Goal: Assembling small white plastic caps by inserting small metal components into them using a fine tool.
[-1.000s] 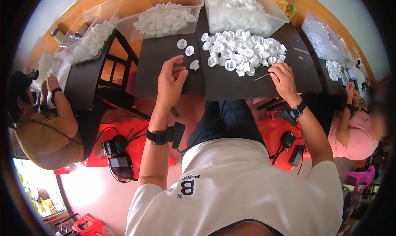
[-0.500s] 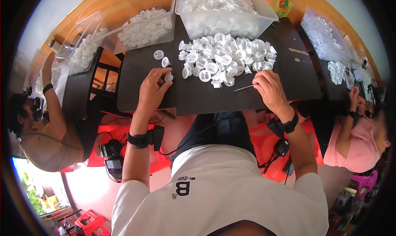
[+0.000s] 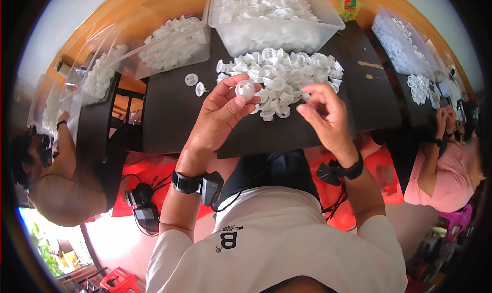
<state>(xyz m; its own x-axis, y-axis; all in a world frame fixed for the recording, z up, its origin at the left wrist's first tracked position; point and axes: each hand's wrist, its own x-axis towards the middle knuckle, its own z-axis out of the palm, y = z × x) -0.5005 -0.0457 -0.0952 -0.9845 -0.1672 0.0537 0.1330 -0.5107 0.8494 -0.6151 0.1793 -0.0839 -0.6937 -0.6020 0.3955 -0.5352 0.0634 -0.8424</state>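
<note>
My left hand point(image 3: 218, 120) is raised above the dark table point(image 3: 174, 120) and pinches a small white round plastic cap point(image 3: 246, 90) between thumb and fingertips. My right hand point(image 3: 328, 118) hovers just to the right of it with its fingers curled into a pinch. Whether anything is in that pinch does not show. Behind both hands a heap of the same white caps point(image 3: 289, 75) lies on the table. Two loose caps point(image 3: 191, 79) lie to the left of the heap.
A clear bin full of white caps point(image 3: 271, 14) stands behind the heap, another point(image 3: 174, 46) to its left. More clear trays of caps point(image 3: 402, 42) sit far right. One person point(image 3: 56, 190) sits at the left, another point(image 3: 446, 162) at the right.
My left hand has lifted off the table with a cap and come toward me. My right hand has risen and moved in toward it. The thin stick seen earlier no longer shows.
</note>
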